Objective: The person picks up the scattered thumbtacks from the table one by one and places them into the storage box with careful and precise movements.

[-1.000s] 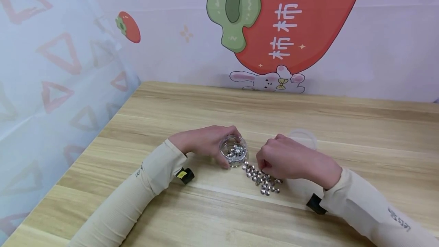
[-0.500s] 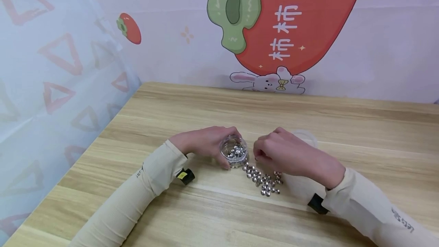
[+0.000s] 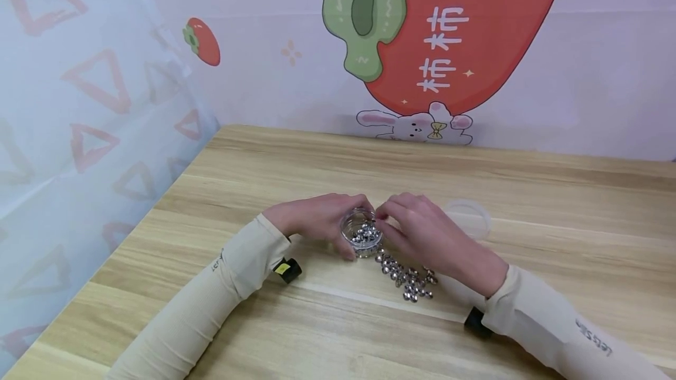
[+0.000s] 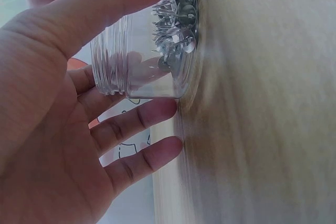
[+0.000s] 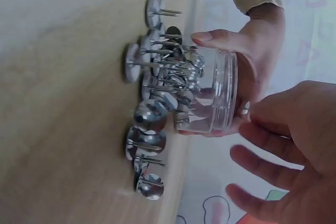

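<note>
Head view: the tabletop (image 3: 322,333) supported all items. The left hand (image 3: 319,219) was curled round the clear jar (image 4: 142,45), thumb on the near side, steadying it. The right hand (image 3: 422,233) was narrow, thumb and finger pinched together at the jar's mouth. A clear disc (image 3: 469,219), apparently the lid, lay just beyond the back of the right hand. The jar stood open in the left hand's grasp, partly filled. Loose thumbtacks (image 3: 406,277) lay on the person's side of the right hand's fingers, several points up. The pinched item (image 5: 245,108) was small and shiny, probably one thumbtack. Step in hand, as judged: loading tacks singly. The next move called for release inside the rim, fingers clear of points.
</note>
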Motion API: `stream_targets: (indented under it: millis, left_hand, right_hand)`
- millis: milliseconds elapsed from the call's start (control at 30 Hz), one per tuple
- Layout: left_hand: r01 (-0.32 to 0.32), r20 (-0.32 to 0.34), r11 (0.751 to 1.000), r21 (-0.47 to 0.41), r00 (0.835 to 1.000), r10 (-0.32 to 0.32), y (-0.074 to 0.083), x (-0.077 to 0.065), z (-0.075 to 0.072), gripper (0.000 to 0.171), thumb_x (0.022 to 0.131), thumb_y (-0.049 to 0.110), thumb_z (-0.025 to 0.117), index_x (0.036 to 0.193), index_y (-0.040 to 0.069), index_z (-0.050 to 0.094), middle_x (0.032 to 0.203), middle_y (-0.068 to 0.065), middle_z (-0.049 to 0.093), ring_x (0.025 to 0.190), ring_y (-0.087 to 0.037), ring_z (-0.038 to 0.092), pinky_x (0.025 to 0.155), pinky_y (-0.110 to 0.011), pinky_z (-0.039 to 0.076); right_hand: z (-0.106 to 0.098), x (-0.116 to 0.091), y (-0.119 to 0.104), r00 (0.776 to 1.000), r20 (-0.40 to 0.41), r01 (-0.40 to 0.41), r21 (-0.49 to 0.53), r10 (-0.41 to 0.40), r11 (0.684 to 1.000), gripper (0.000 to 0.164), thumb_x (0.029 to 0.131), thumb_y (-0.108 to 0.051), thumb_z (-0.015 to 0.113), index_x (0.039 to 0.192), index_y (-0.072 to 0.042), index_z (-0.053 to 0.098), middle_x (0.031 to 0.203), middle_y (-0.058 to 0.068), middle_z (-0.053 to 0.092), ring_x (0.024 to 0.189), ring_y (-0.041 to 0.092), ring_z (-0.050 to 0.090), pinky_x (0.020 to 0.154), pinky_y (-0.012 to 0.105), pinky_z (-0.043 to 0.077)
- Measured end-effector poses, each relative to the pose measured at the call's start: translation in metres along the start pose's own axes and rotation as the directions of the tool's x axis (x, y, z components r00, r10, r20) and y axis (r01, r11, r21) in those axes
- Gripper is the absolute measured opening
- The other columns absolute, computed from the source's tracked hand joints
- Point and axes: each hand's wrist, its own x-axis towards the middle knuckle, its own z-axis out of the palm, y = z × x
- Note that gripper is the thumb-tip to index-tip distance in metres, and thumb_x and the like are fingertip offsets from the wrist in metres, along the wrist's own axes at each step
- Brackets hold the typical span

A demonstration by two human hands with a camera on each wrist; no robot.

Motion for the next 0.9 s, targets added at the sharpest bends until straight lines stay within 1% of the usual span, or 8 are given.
stream_targets:
  millis: [133, 167, 267, 433, 567, 700, 800, 900]
  left_hand:
    - [0.005, 0.003, 1.0, 0.001, 1.0, -0.005, 0.001, 0.0, -0.001, 0.075, 0.065, 0.032, 0.089, 0.125, 0.017, 0.047, 0.117, 0.003, 0.062, 0.104, -0.011, 0.055, 0.096, -0.033, 0.048]
    - [0.005, 0.004, 1.0, -0.001, 1.0, -0.005, 0.001, 0.0, -0.001, 0.075, 0.065, 0.032, 0.089, 0.125, 0.017, 0.047, 0.116, 0.003, 0.062, 0.103, -0.011, 0.055, 0.095, -0.033, 0.048]
    - [0.011, 0.006, 1.0, 0.002, 1.0, -0.011, 0.002, -0.001, -0.002, 0.074, 0.066, 0.033, 0.088, 0.125, 0.017, 0.047, 0.114, 0.004, 0.062, 0.1, -0.011, 0.055, 0.093, -0.033, 0.048]
    - [0.01, 0.006, 1.0, -0.015, 1.0, -0.009, 0.001, -0.001, -0.002, 0.075, 0.065, 0.031, 0.089, 0.125, 0.017, 0.047, 0.117, 0.004, 0.061, 0.105, -0.01, 0.055, 0.096, -0.034, 0.047]
    - [0.016, 0.004, 1.0, -0.023, 1.0, -0.016, 0.001, 0.0, -0.001, 0.076, 0.063, 0.03, 0.089, 0.125, 0.017, 0.047, 0.118, 0.003, 0.062, 0.106, -0.011, 0.055, 0.096, -0.034, 0.047]
    - [0.033, 0.007, 0.999, -0.024, 0.999, -0.032, 0.001, 0.0, -0.001, 0.076, 0.063, 0.031, 0.09, 0.124, 0.018, 0.048, 0.117, 0.003, 0.062, 0.106, -0.011, 0.055, 0.096, -0.034, 0.047]
    - [0.037, 0.008, 0.999, -0.031, 0.999, -0.037, 0.001, 0.001, -0.001, 0.075, 0.062, 0.03, 0.09, 0.124, 0.018, 0.048, 0.118, 0.002, 0.061, 0.107, -0.011, 0.054, 0.096, -0.034, 0.047]
    - [0.036, 0.007, 0.999, -0.037, 0.999, -0.035, 0.0, 0.001, 0.0, 0.075, 0.062, 0.029, 0.09, 0.124, 0.018, 0.048, 0.118, 0.002, 0.061, 0.107, -0.012, 0.054, 0.097, -0.034, 0.046]
  right_hand:
    - [-0.002, -0.001, 0.0, 0.995, 0.053, -0.081, 0.02, 0.08, 0.996, 0.077, 0.079, -0.032, 0.079, 0.142, -0.003, 0.044, 0.138, 0.018, 0.054, 0.124, 0.033, 0.05, 0.099, 0.056, 0.048]
    - [-0.003, -0.001, 0.0, 0.994, 0.062, -0.09, 0.017, 0.089, 0.996, 0.083, 0.078, -0.034, 0.079, 0.145, -0.004, 0.04, 0.141, 0.018, 0.051, 0.126, 0.034, 0.048, 0.1, 0.057, 0.046]
    - [-0.006, -0.001, 0.0, 0.993, 0.072, -0.091, 0.011, 0.09, 0.996, 0.085, 0.078, -0.036, 0.079, 0.146, -0.005, 0.039, 0.143, 0.018, 0.05, 0.127, 0.034, 0.047, 0.101, 0.058, 0.045]
    - [-0.013, 0.0, -0.001, 0.989, 0.121, -0.088, 0.027, 0.084, 0.996, 0.081, 0.078, -0.032, 0.08, 0.143, -0.002, 0.042, 0.142, 0.019, 0.051, 0.126, 0.034, 0.048, 0.1, 0.056, 0.046]
    - [-0.025, -0.001, -0.003, 0.97, 0.209, -0.131, 0.008, 0.126, 0.991, 0.073, 0.078, -0.027, 0.08, 0.139, -0.001, 0.048, 0.137, 0.019, 0.055, 0.122, 0.033, 0.052, 0.096, 0.054, 0.05]
    - [-0.035, -0.002, -0.002, 0.938, 0.305, -0.16, -0.046, 0.167, 0.986, 0.051, 0.081, -0.02, 0.078, 0.126, -0.002, 0.062, 0.121, 0.016, 0.066, 0.107, 0.029, 0.061, 0.085, 0.05, 0.057]
    - [-0.039, -0.003, -0.002, 0.919, 0.36, -0.143, -0.067, 0.157, 0.988, 0.03, 0.081, -0.012, 0.076, 0.11, -0.004, 0.071, 0.104, 0.01, 0.072, 0.092, 0.023, 0.066, 0.076, 0.045, 0.06]
    - [-0.042, -0.004, -0.003, 0.9, 0.411, -0.129, -0.063, 0.144, 0.99, 0.014, 0.08, -0.007, 0.075, 0.094, -0.009, 0.074, 0.087, 0.002, 0.073, 0.076, 0.016, 0.064, 0.066, 0.039, 0.059]
